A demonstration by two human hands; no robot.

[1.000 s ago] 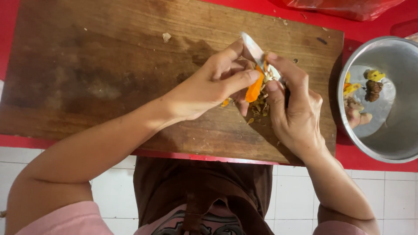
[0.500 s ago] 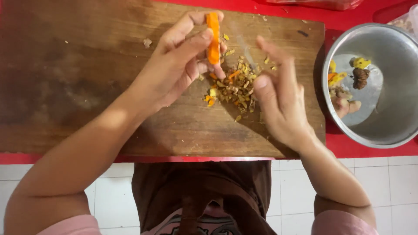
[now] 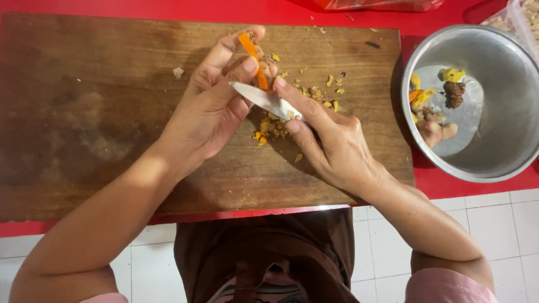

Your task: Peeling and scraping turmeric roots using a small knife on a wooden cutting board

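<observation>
My left hand [image 3: 210, 109] pinches a thin orange root piece [image 3: 251, 56] between thumb and fingers above the wooden cutting board [image 3: 84, 112]. In my right hand [image 3: 328, 137] is a small knife [image 3: 264, 100], its blade lying across toward my left thumb, just under the orange piece. Brown and yellow peel scraps [image 3: 314, 92] lie on the board under and beside both hands.
A round metal bowl [image 3: 499, 151] at the right holds a few peeled yellow and orange pieces [image 3: 424, 98]. The board lies on a red surface [image 3: 438, 179]; white tiled floor shows below. A clear plastic container [image 3: 519, 14] sits at the top right corner.
The knife blade was out of sight half a second ago and now lies against the orange piece. My left hand has turned the piece; both hands sit slightly higher on the board than a second ago.
</observation>
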